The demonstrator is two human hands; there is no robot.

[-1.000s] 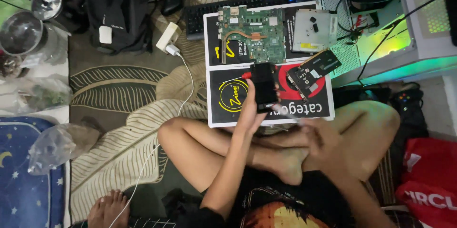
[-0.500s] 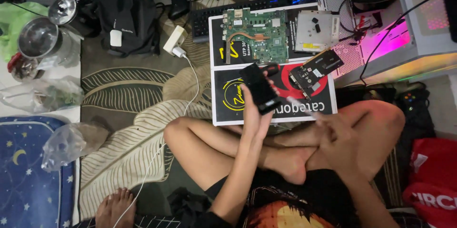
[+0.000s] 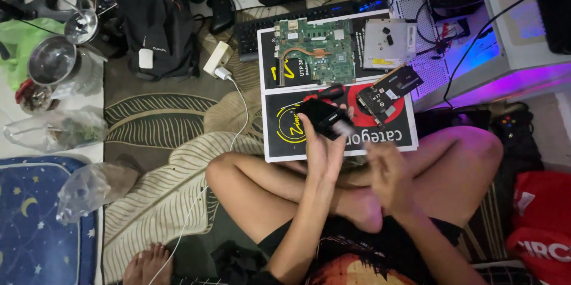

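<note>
Black boxy part (image 3: pixel 324 117) pinched in left hand (image 3: pixel 321 148), fingers curled round edges, lifted off black card sheet (image 3: pixel 285 136) — prob. for closer look. Right hand (image 3: pixel 386 172) blurred, empty, fingers loose, just right of part. Green motherboard (image 3: pixel 315 50) flat at sheet's far end; graphics card (image 3: pixel 389 90) at sheet's right edge.

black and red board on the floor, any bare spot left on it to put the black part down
Yes: the black and red printed board is bare along its left part, between the white charger cable and the left hand holding the small black rectangular part. Its right end is crowded by the black expansion card, and the green circuit board fills the panel above.
</note>
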